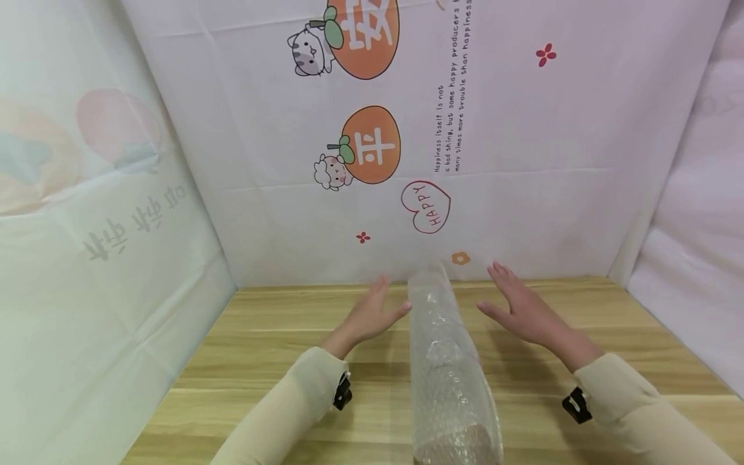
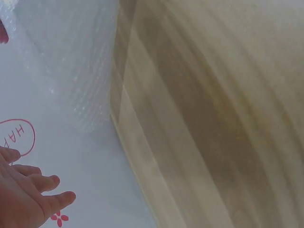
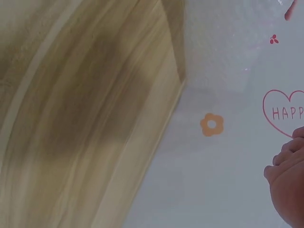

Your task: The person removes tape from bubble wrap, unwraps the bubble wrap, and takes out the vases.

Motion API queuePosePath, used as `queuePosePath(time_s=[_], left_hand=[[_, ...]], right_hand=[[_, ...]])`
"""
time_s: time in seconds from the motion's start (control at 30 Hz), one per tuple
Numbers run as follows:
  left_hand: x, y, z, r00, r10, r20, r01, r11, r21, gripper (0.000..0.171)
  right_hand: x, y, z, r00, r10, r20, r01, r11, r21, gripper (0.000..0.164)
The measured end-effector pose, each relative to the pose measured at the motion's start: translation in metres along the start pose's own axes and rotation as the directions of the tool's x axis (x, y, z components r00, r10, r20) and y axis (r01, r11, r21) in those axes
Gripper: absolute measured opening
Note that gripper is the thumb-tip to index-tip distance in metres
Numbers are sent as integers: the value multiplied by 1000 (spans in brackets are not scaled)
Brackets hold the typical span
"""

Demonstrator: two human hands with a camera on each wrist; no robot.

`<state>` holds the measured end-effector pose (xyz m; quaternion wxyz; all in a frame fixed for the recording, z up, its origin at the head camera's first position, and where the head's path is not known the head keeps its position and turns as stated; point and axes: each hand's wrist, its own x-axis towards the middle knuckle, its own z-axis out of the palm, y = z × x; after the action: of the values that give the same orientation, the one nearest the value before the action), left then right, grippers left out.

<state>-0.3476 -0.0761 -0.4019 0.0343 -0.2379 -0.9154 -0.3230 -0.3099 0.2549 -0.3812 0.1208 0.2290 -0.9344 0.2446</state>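
A long piece of clear bubble wrap (image 1: 447, 361) runs from the near edge of the head view toward the back cloth, its far end blurred. Something brownish shows through its near end, too veiled to name. My left hand (image 1: 369, 316) is just left of the wrap, fingers extended and thumb tip close to its edge; I cannot tell whether they touch. To the right, my right hand (image 1: 526, 313) hovers apart from the wrap with straight fingers. Both wrist views show the bubble wrap (image 2: 71, 57) (image 3: 218, 42) and part of each hand (image 2: 23, 197) (image 3: 289, 185).
The wood-grain tabletop (image 1: 273, 361) meets an upright white cloth (image 1: 523, 161) printed with orange fruits, a heart and flowers. More white cloth hangs at the left side (image 1: 87, 323) and right side (image 1: 697, 258). Black bands (image 1: 343, 392) (image 1: 577, 405) sit by both sleeves.
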Motion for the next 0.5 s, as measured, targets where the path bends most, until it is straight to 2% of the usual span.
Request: queuePosePath(time_s=[0.13, 0.37, 0.5], left_hand=[[-4, 1, 7, 999, 31, 5, -31, 999, -39, 91], [-12, 10, 19, 999, -7, 53, 13, 992, -122, 93], [-14, 10, 29, 998, -2, 62, 14, 982, -189, 92]], right_hand=[[-4, -6, 4, 1000, 0, -8, 0, 1000, 22, 83], [-11, -12, 14, 1000, 15, -11, -15, 999, 44, 82], [-17, -14, 20, 1000, 12, -26, -10, 997, 80, 80]])
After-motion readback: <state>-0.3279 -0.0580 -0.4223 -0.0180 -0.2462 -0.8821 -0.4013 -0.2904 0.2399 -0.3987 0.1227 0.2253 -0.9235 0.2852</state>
